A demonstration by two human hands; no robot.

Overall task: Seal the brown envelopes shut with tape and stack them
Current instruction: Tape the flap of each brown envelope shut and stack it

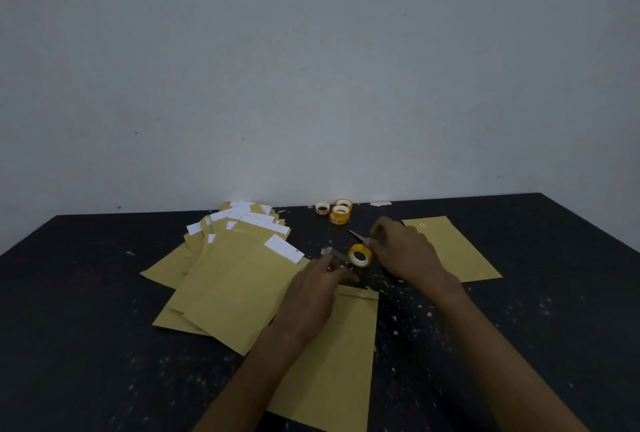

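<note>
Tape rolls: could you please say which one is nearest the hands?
The lone tape roll between left hand and right hand; the other rolls cluster by the wall.

Table: flat black tabletop (104, 293), speckled with white flecks.
Wall: plain painted wall (311, 67), pale grey-blue, a few dark specks.
Pile: fanned flat paper envelopes (225, 293), mustard brown; white paper slips (284, 248) at their tops.
Near envelope: flat paper envelope (339, 362), plain mustard brown.
Right envelope: lone paper envelope (457, 251), mustard brown, small white-and-red mark.
Tape: round tape roll (360, 255), orange-yellow, pale inner ring.
Spare rolls: small tape rolls (340, 212), orange-yellow, whitish cores.
Tool: slim pointed tool (356, 234), dark.
</note>
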